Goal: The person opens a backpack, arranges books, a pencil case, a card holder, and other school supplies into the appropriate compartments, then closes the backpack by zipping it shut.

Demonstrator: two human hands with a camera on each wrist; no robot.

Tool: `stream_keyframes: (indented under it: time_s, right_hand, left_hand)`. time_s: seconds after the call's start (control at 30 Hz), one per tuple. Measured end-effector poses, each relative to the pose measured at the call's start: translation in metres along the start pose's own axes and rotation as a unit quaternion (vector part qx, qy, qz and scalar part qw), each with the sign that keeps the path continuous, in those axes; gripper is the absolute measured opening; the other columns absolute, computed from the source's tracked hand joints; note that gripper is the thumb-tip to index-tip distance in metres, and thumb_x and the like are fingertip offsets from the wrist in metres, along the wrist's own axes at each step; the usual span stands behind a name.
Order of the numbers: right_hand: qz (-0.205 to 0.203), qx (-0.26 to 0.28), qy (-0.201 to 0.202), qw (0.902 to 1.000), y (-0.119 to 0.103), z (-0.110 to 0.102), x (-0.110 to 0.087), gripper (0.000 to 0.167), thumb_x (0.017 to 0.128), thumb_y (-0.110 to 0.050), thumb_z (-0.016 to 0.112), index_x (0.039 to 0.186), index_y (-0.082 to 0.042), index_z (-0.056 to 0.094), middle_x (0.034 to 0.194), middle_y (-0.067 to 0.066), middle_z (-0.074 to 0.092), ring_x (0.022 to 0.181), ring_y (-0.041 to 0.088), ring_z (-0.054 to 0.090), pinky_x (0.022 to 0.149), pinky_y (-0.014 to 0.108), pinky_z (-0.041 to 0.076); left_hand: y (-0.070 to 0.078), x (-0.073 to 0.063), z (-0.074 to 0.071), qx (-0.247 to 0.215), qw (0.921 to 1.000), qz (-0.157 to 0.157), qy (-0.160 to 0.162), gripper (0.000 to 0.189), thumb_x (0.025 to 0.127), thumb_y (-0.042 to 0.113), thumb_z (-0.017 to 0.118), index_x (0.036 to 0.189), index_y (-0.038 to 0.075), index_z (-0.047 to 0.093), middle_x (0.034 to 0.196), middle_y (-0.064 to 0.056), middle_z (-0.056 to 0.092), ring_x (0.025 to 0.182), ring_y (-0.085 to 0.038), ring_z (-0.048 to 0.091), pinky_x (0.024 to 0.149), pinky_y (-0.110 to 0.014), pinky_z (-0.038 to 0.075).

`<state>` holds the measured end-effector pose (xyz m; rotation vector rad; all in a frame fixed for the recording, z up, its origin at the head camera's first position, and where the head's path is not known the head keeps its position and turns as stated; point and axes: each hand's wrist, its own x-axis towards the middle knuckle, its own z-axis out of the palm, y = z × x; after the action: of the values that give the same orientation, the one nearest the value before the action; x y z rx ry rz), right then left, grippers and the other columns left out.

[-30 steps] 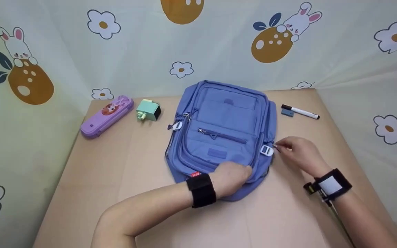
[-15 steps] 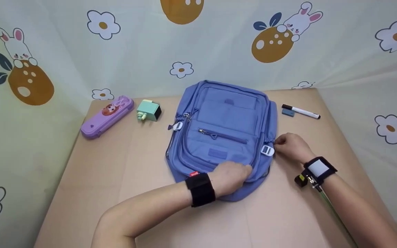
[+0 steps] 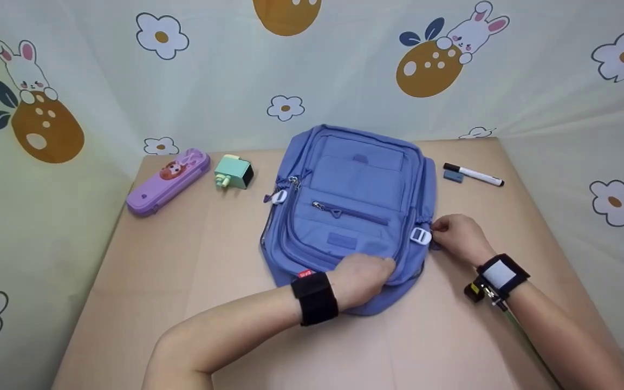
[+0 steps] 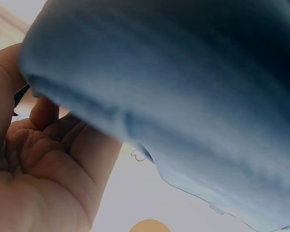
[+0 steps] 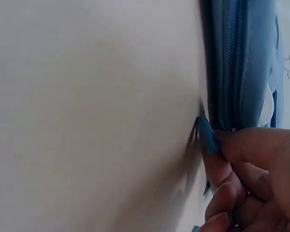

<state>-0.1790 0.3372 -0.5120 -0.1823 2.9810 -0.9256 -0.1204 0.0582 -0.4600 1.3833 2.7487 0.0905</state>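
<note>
Right hand point(image 3: 462, 237) pinches a small blue pull tab point(image 5: 209, 137) between thumb and finger, beside the right-hand edge of the blue backpack point(image 3: 363, 176). Left hand point(image 3: 363, 279) grips the near edge of the bag toward its right corner, with cloth between thumb and fingers in the left wrist view. The backpack lies flat in the middle of the table point(image 3: 182, 287), its front pockets facing up, and a white buckle point(image 3: 421, 236) sits just beside the right hand.

In the right wrist view, a zip point(image 5: 230, 72) runs along the bag's side to where the fingers are, so the step in hand looks like working that side zip, with the left hand as anchor. Which way the slider is meant to go cannot be told from here. The next move seems to call for a firm pinch and a pull in line with the zip, the left hand bracing so the soft cloth neither bunches nor drags along.

Well apart lie a purple case point(image 3: 168, 183) and a mint-green object point(image 3: 233, 171) to the left, a marker point(image 3: 474, 175) to the right.
</note>
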Motion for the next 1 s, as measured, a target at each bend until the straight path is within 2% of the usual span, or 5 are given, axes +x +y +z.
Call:
stream_keyframes:
  time_s: [0.17,0.33,0.5,0.73,1.0]
  right_hand:
    - [-0.064,-0.048,0.039,0.9960,-0.001,0.005,-0.010,0.012,0.085,0.000,0.069,0.092,-0.001,0.080,0.085,0.009,0.075,0.081,0.031,0.066,0.079,0.050,0.051]
    - [-0.110,-0.093,0.050,0.9882,-0.004,0.007,-0.022,0.012,0.081,0.003,0.072,0.087,-0.003,0.080,0.078,0.006,0.072,0.074,0.026,0.058,0.071,0.045,0.047]
    - [-0.126,-0.111,0.016,0.9856,-0.011,0.004,-0.032,0.010,0.080,0.001,0.073,0.086,-0.006,0.079,0.076,0.001,0.070,0.072,0.021,0.054,0.065,0.039,0.046]
    - [-0.125,-0.104,-0.062,0.9847,-0.022,-0.001,-0.039,0.014,0.078,-0.003,0.071,0.078,-0.017,0.071,0.070,-0.010,0.060,0.071,0.016,0.051,0.066,0.035,0.044]
    - [-0.117,-0.102,-0.047,0.9867,-0.023,0.003,-0.042,0.011,0.082,-0.004,0.070,0.084,-0.013,0.075,0.070,-0.009,0.061,0.070,0.016,0.052,0.065,0.036,0.045]
  left_hand:
    - [0.000,0.001,0.001,-0.001,1.0000,0.000,-0.006,0.003,0.098,0.009,0.058,0.098,0.011,0.061,0.080,-0.001,0.066,0.072,-0.020,0.068,0.060,-0.035,0.059]
    - [0.000,0.002,0.001,-0.009,0.9999,-0.002,-0.010,0.003,0.096,0.009,0.061,0.099,0.011,0.060,0.080,-0.001,0.065,0.072,-0.021,0.068,0.060,-0.036,0.059]
    - [-0.001,0.002,0.001,-0.018,0.9998,-0.002,-0.009,0.003,0.097,0.011,0.062,0.099,0.010,0.059,0.080,-0.002,0.065,0.072,-0.022,0.068,0.060,-0.036,0.058]
    - [-0.004,0.001,0.002,-0.040,0.9991,-0.012,-0.008,0.003,0.095,0.009,0.062,0.097,0.011,0.061,0.078,-0.001,0.063,0.070,-0.021,0.067,0.059,-0.036,0.058]
    - [-0.003,0.001,0.001,-0.034,0.9992,-0.022,0.001,0.007,0.096,0.009,0.057,0.090,0.011,0.056,0.075,-0.002,0.064,0.067,-0.024,0.068,0.055,-0.040,0.056]
